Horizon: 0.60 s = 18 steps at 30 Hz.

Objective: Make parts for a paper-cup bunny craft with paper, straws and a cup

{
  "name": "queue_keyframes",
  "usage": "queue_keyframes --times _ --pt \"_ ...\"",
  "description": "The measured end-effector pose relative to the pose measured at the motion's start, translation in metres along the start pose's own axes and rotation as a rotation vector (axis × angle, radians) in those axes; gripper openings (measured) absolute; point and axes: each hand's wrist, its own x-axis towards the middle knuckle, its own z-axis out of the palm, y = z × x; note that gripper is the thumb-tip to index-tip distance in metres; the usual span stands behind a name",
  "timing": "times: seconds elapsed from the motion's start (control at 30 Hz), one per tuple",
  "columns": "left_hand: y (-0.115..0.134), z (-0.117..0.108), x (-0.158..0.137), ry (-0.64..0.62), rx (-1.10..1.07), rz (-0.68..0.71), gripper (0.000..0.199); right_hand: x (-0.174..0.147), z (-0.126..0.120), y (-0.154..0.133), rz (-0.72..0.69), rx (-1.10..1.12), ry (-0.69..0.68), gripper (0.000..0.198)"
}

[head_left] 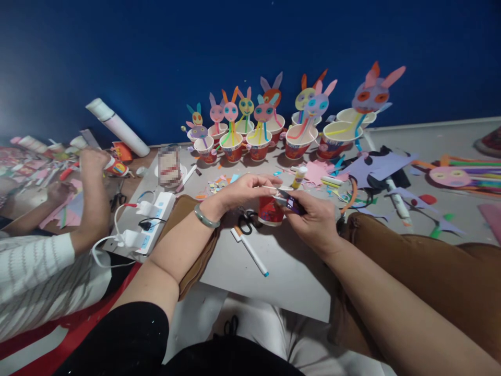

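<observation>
A red paper cup (271, 211) stands on the table in front of me, tilted slightly. My left hand (246, 190), with a bangle at the wrist, grips its rim between thumb and fingers. From the right, my right hand (315, 219) is closed around a small dark tool (293, 203) with a purple and white pattern, its tip against the cup's rim by my left fingertips. The tool's exact kind is unclear. Black-handled scissors (246, 223) lie left of the cup, partly hidden. A white marker (252, 253) with a blue end is nearer me.
Finished-looking cups (230, 149) with paper rabbit heads line the blue wall. A glue stick (298, 177) stands behind my hands, among paper scraps (319, 172). A power strip (159, 219) with cables is at left, beside a co-worker's arm (92, 193). Brown cloth (415, 277) covers the right.
</observation>
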Motion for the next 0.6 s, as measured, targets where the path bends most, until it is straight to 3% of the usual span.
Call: queue_keyframes --times 0.6 --pt "0.005 0.0004 -0.0014 -0.007 0.02 0.048 0.038 -0.0058 0.0035 0.0087 -0.161 -0.274 -0.003 0.023"
